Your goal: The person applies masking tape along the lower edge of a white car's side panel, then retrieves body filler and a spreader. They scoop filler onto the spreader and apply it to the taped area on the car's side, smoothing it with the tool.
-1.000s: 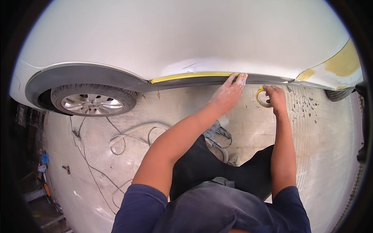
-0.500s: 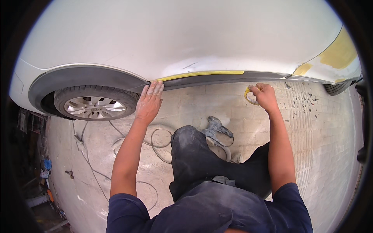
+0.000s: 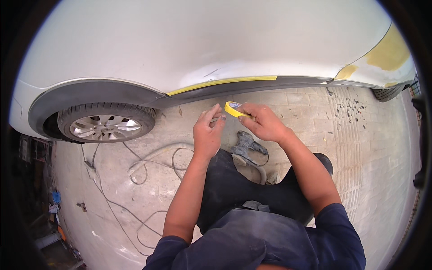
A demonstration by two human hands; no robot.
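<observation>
My right hand [image 3: 263,122] grips a yellow roll of masking tape [image 3: 233,109] by its rim, held over the floor just in front of the car. Close to the roll's left side, my left hand [image 3: 208,130] has its fingers curled together at their tips; what they pinch, if anything, is too small to tell. A yellow tape strip [image 3: 225,81] runs along the white car panel [image 3: 270,40] just above the dark lower trim [image 3: 306,82], beyond both hands. Pale patches and yellowish filler areas [image 3: 384,49] mark the bodywork.
A car wheel [image 3: 106,128] is at left, another [image 3: 385,94] at far right. On the dusty tiled floor [image 3: 355,171] lie a grey power sander [image 3: 245,145] between my knees and the car, a hose [image 3: 148,157], cables [image 3: 108,198] and debris. Dark clutter [image 3: 45,207] lines the left edge.
My left hand left the tape strip, where it slid leftward, and came down beside the roll. My right hand brought the roll leftward, so the two hands now nearly meet.
</observation>
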